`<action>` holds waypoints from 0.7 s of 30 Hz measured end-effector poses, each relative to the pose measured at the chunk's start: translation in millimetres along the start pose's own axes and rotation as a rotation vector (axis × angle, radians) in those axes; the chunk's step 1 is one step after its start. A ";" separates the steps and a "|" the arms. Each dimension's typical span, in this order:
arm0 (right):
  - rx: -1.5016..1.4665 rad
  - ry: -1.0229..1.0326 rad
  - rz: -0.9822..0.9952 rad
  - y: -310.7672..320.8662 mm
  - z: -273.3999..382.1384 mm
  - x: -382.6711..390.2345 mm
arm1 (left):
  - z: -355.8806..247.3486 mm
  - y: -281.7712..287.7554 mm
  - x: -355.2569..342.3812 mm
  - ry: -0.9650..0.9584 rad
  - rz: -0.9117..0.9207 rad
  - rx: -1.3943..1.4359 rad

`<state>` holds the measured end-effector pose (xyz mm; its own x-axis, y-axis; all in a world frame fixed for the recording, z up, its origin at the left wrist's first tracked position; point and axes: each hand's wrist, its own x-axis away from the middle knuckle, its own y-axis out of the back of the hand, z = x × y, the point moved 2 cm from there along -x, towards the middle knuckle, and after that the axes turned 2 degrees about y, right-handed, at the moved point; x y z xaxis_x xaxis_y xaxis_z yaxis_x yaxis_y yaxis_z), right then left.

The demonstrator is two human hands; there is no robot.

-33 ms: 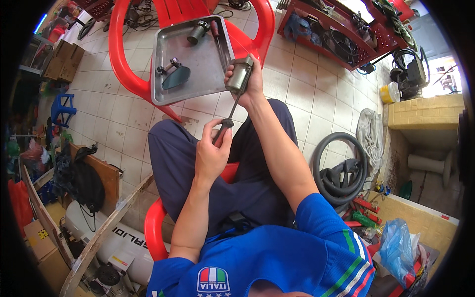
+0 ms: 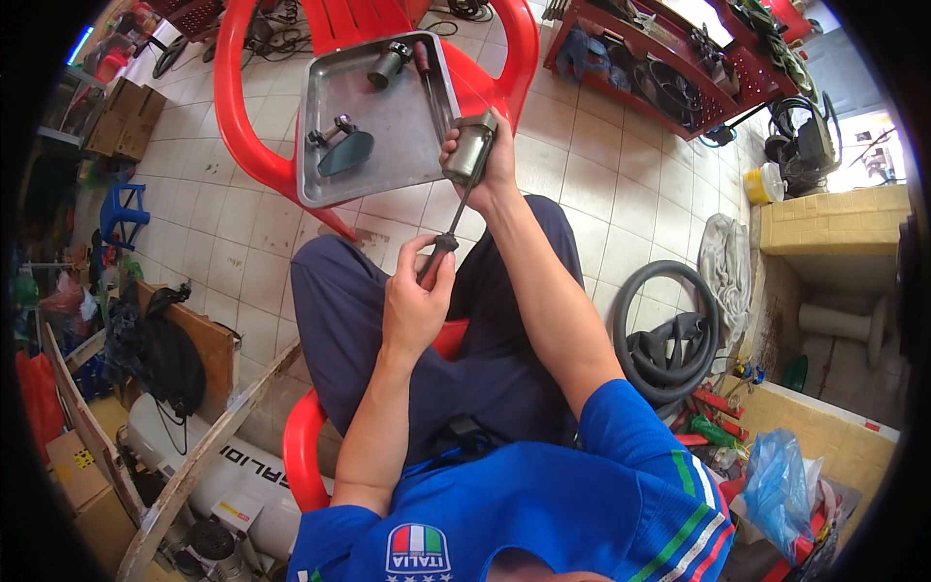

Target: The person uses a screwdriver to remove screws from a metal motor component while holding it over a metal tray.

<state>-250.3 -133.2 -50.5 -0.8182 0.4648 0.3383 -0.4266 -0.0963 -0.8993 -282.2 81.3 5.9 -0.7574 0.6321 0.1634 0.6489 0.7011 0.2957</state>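
Note:
My right hand [image 2: 490,170] grips a dull metal cylindrical part [image 2: 467,147] just off the lower right edge of a steel tray [image 2: 378,186]. My left hand [image 2: 422,281] is closed on the dark handle of a screwdriver [image 2: 453,221], whose long shaft runs up to the cylinder. In the tray lie a small metal cylinder [image 2: 386,68], a red-handled tool [image 2: 421,56], and a small metal fitting [image 2: 335,127] beside a dark oval piece [image 2: 346,152]. The tray rests on a red plastic chair [image 2: 238,116].
A red tool cart [image 2: 640,68] stands at upper right. An inner tube [image 2: 628,291] lies on the tiled floor [image 2: 223,242] at my right. A blue stool [image 2: 122,213], cardboard boxes [image 2: 126,116] and a white tank [image 2: 213,466] are on the left; a blue plastic bag [image 2: 781,485] is at lower right.

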 end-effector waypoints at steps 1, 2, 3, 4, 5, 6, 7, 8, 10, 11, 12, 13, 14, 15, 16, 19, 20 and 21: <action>-0.003 0.001 0.003 0.0 0.3 -0.4 | 0.0 -0.3 0.0 -0.007 -0.003 0.004; -0.010 0.000 0.000 1.0 0.6 -1.2 | -0.1 -0.5 0.4 -0.013 -0.006 0.008; -0.018 -0.002 -0.004 2.0 1.0 -2.2 | -0.6 -0.2 0.6 -0.010 -0.006 0.001; -0.026 -0.003 -0.008 2.9 1.7 -3.1 | -1.6 0.3 0.8 -0.006 -0.006 -0.007; -0.028 0.001 -0.011 3.1 1.8 -3.6 | -1.8 0.9 0.9 -0.002 -0.006 -0.016; -0.031 0.005 -0.014 3.4 2.1 -4.0 | -1.4 0.9 0.8 -0.011 -0.009 -0.011; -0.034 0.009 -0.018 3.8 2.6 -4.2 | -0.6 0.7 0.5 -0.019 -0.013 -0.006; -0.026 0.014 -0.017 2.6 2.7 -3.1 | 0.3 1.0 0.5 -0.026 -0.018 -0.002; -0.009 0.023 -0.015 0.1 3.5 -0.9 | 1.1 0.9 0.0 0.002 -0.015 0.002; -0.003 0.025 -0.014 -0.4 3.6 -0.6 | 1.2 0.5 -0.1 0.015 -0.012 0.004; 0.004 0.026 -0.014 -1.0 3.6 -0.3 | 0.8 0.3 0.0 0.013 -0.011 0.005; 0.010 0.028 -0.013 -1.5 3.4 0.1 | 0.5 0.1 0.2 0.011 -0.010 0.006; 0.009 0.026 -0.016 -1.1 3.5 -0.2 | -0.1 -0.1 -0.1 0.007 -0.008 0.007; 0.009 0.024 -0.020 -0.6 3.3 -0.6 | -0.2 -0.1 -0.3 0.001 -0.009 0.010; 0.008 0.023 -0.023 -0.2 3.1 -0.9 | 0.2 0.0 -0.4 -0.005 -0.009 0.013; 0.009 0.025 -0.002 2.7 3.1 -3.7 | 2.6 -0.1 0.1 -0.017 -0.008 0.018; 0.013 0.025 -0.007 2.2 3.2 -3.6 | 2.8 -0.2 0.2 -0.020 -0.008 0.020; 0.017 0.025 -0.011 1.8 3.2 -3.3 | 1.7 0.1 0.3 -0.021 -0.010 0.013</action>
<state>-249.6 -137.8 -52.4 -0.8034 0.4880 0.3412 -0.4426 -0.1062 -0.8904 -282.2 82.2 4.4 -0.7623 0.6317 0.1409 0.6423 0.7116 0.2848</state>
